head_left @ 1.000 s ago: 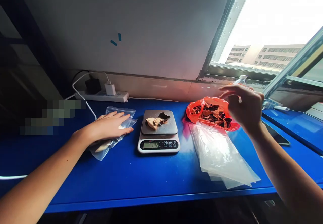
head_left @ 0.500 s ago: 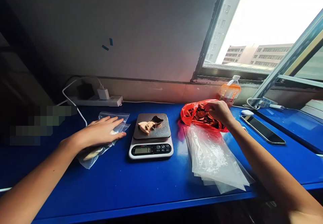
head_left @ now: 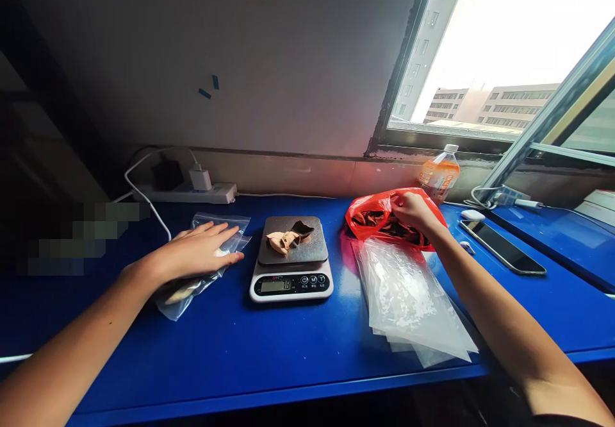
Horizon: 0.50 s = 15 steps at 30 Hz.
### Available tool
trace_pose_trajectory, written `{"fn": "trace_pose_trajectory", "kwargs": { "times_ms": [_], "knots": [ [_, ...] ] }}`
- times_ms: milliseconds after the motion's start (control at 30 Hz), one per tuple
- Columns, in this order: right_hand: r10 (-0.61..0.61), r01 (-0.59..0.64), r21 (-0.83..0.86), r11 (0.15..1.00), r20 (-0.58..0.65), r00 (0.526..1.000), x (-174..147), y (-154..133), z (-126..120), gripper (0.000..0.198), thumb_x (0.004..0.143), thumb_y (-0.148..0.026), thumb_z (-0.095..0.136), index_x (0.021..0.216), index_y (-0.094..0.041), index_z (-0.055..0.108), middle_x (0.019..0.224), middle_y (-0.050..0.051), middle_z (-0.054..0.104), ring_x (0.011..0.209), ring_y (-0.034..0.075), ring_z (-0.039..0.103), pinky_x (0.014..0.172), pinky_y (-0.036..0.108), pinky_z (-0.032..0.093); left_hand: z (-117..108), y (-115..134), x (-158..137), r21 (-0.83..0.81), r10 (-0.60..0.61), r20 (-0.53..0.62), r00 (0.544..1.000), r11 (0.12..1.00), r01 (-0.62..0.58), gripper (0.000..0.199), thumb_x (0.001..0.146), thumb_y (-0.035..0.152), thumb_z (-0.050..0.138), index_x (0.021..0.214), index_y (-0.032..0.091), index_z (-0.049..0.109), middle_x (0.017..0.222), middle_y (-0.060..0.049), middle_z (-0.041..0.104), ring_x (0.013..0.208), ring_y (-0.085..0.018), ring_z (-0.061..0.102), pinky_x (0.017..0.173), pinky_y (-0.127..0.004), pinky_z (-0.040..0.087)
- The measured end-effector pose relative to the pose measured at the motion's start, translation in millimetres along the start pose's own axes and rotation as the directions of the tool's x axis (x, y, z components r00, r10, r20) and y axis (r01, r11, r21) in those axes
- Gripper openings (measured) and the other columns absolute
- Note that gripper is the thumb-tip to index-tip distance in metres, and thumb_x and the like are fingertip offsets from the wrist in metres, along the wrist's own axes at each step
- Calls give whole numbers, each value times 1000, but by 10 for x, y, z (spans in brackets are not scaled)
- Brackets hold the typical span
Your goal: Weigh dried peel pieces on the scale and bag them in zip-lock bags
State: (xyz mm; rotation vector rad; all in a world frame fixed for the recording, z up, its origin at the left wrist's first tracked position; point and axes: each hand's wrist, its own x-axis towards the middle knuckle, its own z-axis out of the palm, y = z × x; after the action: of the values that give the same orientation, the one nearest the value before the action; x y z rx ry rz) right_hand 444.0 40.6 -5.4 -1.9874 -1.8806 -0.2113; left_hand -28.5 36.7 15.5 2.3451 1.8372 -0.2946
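My left hand (head_left: 199, 251) lies flat, fingers stretched out, over a clear zip bag (head_left: 180, 308). Pale pieces inside the bag are partly covered by the palm. To its right stands a white digital kitchen scale (head_left: 257, 294) with a lit display. Curled dried peel-like pieces (head_left: 288, 240), pale and dark, rest on its metal plate. Farther right, my right hand (head_left: 414, 211) is closed on the rim of a red plastic bag (head_left: 358, 208); its fingertips are partly hidden. Dark reddish-brown dried pieces (head_left: 368, 218) fill the bag. Flat clear bags (head_left: 408, 292) lie in front of it.
An orange drink bottle (head_left: 439, 174) stands behind the red bag by the window. A phone (head_left: 504, 247) and a white earphone case (head_left: 473, 215) lie at the right. At the back left is a power strip (head_left: 221, 193) with a charger and white cable.
My right hand has drawn the red bag's rim upward, so more red film covers the pieces. The scale's display now shows digits more plainly. My left hand stays flat on the zip bag.
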Motion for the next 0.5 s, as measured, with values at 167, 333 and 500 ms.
{"fn": "trace_pose_trajectory", "kwargs": {
  "times_ms": [167, 333, 500],
  "knots": [
    [-226, 226, 1, 974, 24, 974, -112, -29, -49, 18, 81, -30, 57, 69, -20, 67, 69, 2, 65, 64, 15, 54, 61, 24, 41, -21, 19, -26, -9, 30, -7, 1000, 1000, -30, 88, 81, 68, 48, 156, 23, 37, 164, -10, 28, 154, -37, 16, 121, -58, 20],
    [-253, 253, -65, 965, 10, 967, -167, -126, 44, 15, 79, -28, 63, 84, -18, 73, 92, 8, 67, 78, 17, 58, 75, 27, 46, 3, -2, -6, -15, 16, -8, 1000, 1000, -16, 90, 80, 71, 48, 156, 23, 36, 164, -10, 27, 153, -37, 17, 122, -56, 20],
    [-254, 256, -45, 966, 46, 966, -171, -121, 77, 16, 80, -19, 55, 75, -15, 69, 84, 9, 69, 68, 15, 56, 66, 26, 42, 49, -27, 25, 27, 27, 5, 1000, 999, -27, 95, 80, 72, 43, 158, 21, 28, 166, -8, 23, 155, -35, 13, 124, -53, 16]
  ]
}}
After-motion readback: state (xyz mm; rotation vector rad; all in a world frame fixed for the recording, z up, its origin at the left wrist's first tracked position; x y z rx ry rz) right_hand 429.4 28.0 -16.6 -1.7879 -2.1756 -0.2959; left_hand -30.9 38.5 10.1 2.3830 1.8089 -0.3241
